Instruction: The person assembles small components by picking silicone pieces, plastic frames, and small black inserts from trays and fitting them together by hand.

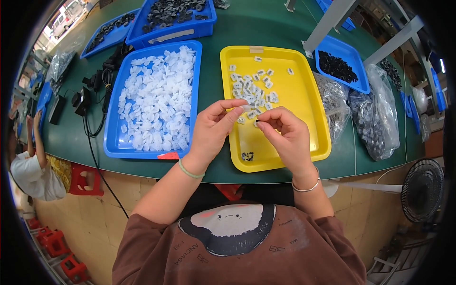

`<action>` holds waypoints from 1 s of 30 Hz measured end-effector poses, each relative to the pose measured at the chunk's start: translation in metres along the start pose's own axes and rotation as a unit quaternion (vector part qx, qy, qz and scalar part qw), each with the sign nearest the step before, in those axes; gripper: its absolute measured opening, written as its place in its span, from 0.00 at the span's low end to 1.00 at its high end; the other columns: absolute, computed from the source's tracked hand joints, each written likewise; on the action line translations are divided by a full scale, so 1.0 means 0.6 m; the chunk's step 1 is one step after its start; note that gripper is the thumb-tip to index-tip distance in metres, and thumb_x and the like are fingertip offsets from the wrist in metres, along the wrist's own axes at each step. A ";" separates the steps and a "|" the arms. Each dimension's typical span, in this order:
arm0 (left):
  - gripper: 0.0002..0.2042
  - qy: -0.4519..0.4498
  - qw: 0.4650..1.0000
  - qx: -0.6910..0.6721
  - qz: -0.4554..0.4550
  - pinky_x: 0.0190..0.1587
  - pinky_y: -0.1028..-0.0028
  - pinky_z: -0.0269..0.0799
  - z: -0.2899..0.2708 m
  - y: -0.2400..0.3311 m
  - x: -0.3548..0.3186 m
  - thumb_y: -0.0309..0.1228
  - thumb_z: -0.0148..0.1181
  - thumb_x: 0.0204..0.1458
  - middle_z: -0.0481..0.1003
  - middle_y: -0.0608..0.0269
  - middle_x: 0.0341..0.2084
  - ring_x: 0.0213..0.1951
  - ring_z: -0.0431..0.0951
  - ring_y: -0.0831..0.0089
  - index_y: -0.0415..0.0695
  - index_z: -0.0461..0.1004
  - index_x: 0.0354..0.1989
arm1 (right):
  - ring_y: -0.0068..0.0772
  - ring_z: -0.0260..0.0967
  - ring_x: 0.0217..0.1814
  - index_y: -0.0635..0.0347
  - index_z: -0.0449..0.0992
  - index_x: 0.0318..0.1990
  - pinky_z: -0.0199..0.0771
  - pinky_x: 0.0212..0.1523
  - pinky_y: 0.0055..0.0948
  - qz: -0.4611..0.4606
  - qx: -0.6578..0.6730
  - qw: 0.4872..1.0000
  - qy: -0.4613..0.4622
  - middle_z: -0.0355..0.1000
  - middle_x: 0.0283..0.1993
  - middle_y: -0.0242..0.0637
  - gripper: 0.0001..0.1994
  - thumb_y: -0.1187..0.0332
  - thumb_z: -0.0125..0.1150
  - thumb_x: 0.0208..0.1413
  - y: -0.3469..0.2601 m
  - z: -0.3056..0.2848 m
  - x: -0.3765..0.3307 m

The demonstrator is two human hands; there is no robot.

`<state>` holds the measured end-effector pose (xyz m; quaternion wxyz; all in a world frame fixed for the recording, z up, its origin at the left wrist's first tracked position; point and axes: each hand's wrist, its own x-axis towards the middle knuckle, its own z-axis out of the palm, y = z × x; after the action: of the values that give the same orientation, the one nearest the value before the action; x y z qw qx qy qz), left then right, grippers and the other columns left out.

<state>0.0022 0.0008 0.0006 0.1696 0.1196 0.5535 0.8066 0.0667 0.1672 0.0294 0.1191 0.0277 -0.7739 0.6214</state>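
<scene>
White plastic clip (245,108) is pinched at the left hand (212,130) fingertips over the yellow tray (304,102), while the right hand (285,135) nips a small black insert (260,122) beside it, apparently mid-assembly, needing careful alignment.

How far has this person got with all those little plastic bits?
Done: a small cluster of white pieces with dark inserts lies in the yellow plastic tray. In hand: the left hand pinches a translucent white clip; the right hand holds a tiny black part. Left: the blue plastic tray holds a full heap of white clips.
</scene>
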 end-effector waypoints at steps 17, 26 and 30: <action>0.11 0.012 0.999 0.017 0.043 0.34 0.86 0.66 0.002 -0.014 0.002 0.24 0.59 0.55 0.77 0.67 0.36 0.30 0.70 0.89 0.36 0.76 0.45 | 0.16 0.68 0.32 0.67 0.74 0.37 0.69 0.36 0.17 0.054 0.074 0.993 0.073 0.73 0.33 0.30 0.04 0.75 0.60 0.56 0.006 0.042 0.007; 0.08 0.017 0.999 0.000 0.029 0.28 0.88 0.61 0.006 -0.005 -0.004 0.26 0.58 0.56 0.78 0.68 0.33 0.28 0.70 0.89 0.38 0.77 0.43 | 0.14 0.68 0.34 0.67 0.75 0.39 0.69 0.37 0.15 0.047 0.131 0.984 0.113 0.74 0.34 0.29 0.05 0.75 0.60 0.57 0.001 0.059 0.006; 0.08 0.035 0.999 -0.023 0.000 0.24 0.88 0.56 0.005 -0.013 0.001 0.26 0.59 0.56 0.77 0.70 0.31 0.25 0.66 0.90 0.38 0.77 0.42 | 0.17 0.68 0.36 0.67 0.75 0.36 0.70 0.37 0.17 -0.006 0.092 0.985 0.143 0.70 0.39 0.32 0.04 0.77 0.61 0.55 0.002 0.065 0.005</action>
<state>0.0038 0.0063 -0.0054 0.1530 0.0877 0.5401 0.8229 0.0575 0.1300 0.0213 0.2290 -0.0460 -0.6880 0.6871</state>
